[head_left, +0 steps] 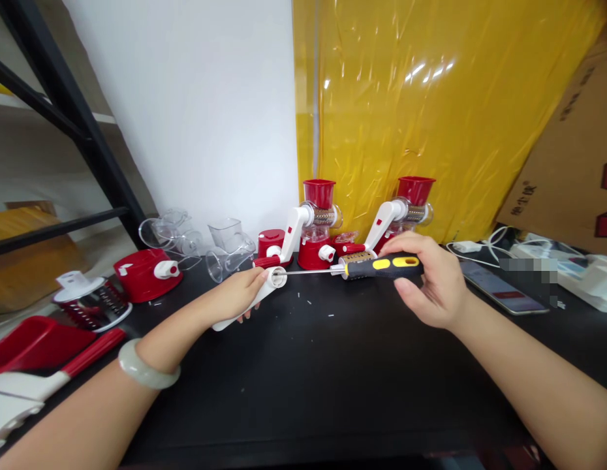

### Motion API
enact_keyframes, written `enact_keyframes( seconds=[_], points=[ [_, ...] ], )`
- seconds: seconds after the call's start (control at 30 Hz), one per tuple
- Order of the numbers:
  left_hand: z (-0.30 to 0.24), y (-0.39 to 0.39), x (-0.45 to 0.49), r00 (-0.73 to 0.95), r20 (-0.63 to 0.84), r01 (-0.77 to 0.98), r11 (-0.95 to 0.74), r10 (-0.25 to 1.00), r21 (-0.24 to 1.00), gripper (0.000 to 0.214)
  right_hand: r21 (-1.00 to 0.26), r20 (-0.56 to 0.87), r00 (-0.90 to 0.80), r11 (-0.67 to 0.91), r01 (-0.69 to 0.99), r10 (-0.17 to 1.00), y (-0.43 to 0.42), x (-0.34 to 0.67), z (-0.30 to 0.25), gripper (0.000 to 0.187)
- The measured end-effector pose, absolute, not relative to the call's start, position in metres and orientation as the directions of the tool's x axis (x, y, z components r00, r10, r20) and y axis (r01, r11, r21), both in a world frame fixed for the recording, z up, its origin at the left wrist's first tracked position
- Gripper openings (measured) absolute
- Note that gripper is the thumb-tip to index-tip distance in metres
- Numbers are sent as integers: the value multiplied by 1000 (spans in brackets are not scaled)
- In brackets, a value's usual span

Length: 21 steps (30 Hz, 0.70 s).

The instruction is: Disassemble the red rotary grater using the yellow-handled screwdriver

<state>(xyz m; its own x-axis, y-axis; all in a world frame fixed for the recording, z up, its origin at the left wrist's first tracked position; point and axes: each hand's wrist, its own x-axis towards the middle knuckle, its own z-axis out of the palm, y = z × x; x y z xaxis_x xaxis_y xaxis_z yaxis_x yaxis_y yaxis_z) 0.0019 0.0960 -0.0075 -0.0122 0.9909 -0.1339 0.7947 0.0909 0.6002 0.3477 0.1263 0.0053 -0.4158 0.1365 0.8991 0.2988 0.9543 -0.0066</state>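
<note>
My left hand [242, 292] is closed around a white plastic crank handle [275, 278], whose round hollow end faces right. A screwdriver [382, 265] with a black and yellow grip lies level in the air, its shaft pointing left and its tip at that round end. How deep the tip sits is hard to see. My right hand [433, 281] grips the back of the screwdriver between thumb and fingers. Behind the screwdriver lies a grater drum [359, 261]. Two assembled red and white rotary graters stand further back, the nearer one [317, 251] left of the other [415, 190].
On the left are a red base [147, 274], a grater drum [93, 303], a red hopper [39, 343] and clear housings [230, 248]. A phone [502, 287] and a white power strip [543, 258] with cables lie on the right. White scraps dot the black table [303, 391].
</note>
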Motion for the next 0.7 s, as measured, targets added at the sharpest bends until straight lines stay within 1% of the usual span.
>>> enact_keyframes(
  seconds=[0.1,0.17,0.23,0.37,0.43,0.5,0.57,0.63,0.7],
  points=[
    [-8,95,1,-5,-133,792,85,991,605,49,27,906,-389,894,448,168,125,347,4,17],
    [-7,95,2,-3,-132,791,83,991,607,50,11,917,-354,873,487,185,126,345,5,8],
    [-6,95,2,-9,-132,791,87,991,605,51,-15,924,-338,901,434,179,127,342,6,14],
    [-3,96,4,-48,-140,793,123,989,597,51,-62,910,-384,965,253,159,129,342,8,32],
    [-3,96,5,-53,-139,792,126,989,597,51,-65,898,-410,968,241,162,128,344,8,35],
    [-3,96,5,-47,-134,791,119,990,600,51,-30,892,-424,957,289,156,127,347,7,34],
    [-4,96,5,-38,-130,788,110,991,606,51,11,880,-444,927,376,169,126,349,6,31],
    [-5,96,4,-28,-128,783,102,991,614,52,46,880,-438,883,468,186,126,349,5,21],
    [-4,96,4,-29,-128,781,102,991,616,52,74,888,-429,869,488,166,126,347,6,10]
  ],
)
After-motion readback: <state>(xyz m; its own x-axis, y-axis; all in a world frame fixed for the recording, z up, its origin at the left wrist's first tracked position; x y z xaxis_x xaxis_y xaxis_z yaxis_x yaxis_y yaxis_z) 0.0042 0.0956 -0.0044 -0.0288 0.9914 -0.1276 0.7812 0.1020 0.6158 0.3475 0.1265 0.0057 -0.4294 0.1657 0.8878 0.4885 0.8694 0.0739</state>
